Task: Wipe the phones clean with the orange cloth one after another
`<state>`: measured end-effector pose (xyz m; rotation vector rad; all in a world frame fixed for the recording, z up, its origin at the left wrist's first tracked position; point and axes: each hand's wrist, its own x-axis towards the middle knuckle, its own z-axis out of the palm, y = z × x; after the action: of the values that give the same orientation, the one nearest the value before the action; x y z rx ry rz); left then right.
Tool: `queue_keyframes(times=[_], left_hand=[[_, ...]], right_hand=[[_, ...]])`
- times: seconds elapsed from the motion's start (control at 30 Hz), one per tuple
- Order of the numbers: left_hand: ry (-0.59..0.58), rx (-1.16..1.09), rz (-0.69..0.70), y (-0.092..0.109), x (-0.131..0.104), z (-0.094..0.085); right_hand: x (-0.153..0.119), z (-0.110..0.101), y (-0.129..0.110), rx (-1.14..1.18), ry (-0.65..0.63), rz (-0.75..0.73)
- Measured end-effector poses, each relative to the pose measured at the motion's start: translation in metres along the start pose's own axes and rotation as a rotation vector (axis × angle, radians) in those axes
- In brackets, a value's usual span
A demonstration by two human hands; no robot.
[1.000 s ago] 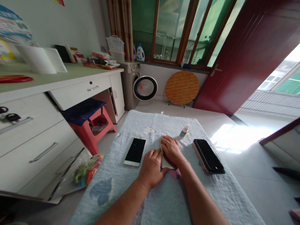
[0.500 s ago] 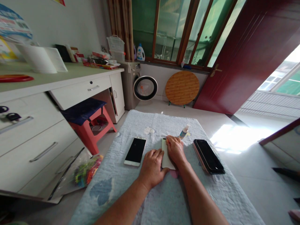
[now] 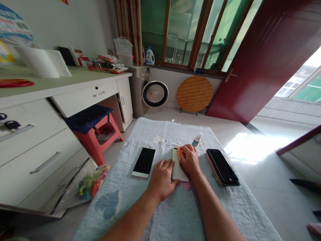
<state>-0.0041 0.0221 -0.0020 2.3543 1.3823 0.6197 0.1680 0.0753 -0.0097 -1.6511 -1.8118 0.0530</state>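
A pale phone (image 3: 179, 172) lies back up on the cloth-covered table (image 3: 160, 207), its camera at the far left corner. My left hand (image 3: 161, 176) grips it along its left side, fingers at the edge and thumb at the near end. My right hand (image 3: 191, 160) is closed on a small orange cloth (image 3: 179, 154) pressed to the right part of the phone's back. To the left lies a white phone (image 3: 144, 162) with its black screen up. A small spray bottle (image 3: 197, 140) stands just beyond my right hand. Stacked dark phones (image 3: 222, 167) lie on the right.
Left of the table are a red stool (image 3: 96, 140) with a dark cushion, a plastic bag (image 3: 87, 184) of colourful things and a white desk (image 3: 82, 95). Farther back stand a washing machine (image 3: 140, 90) with its door open and a round wooden tabletop (image 3: 195, 93).
My right hand has curled its fingers and shifted slightly right, so more of the orange cloth shows. My left hand stays on the phone.
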Motion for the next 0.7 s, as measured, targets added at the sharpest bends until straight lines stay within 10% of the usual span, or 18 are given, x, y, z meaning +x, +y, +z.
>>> queue_keyframes(times=[0.7], left_hand=[[0.012,0.017,0.023,-0.0009,0.0004,0.0007]], right_hand=[[-0.0053,-0.002,-0.0112,-0.178,-0.157,0.008]])
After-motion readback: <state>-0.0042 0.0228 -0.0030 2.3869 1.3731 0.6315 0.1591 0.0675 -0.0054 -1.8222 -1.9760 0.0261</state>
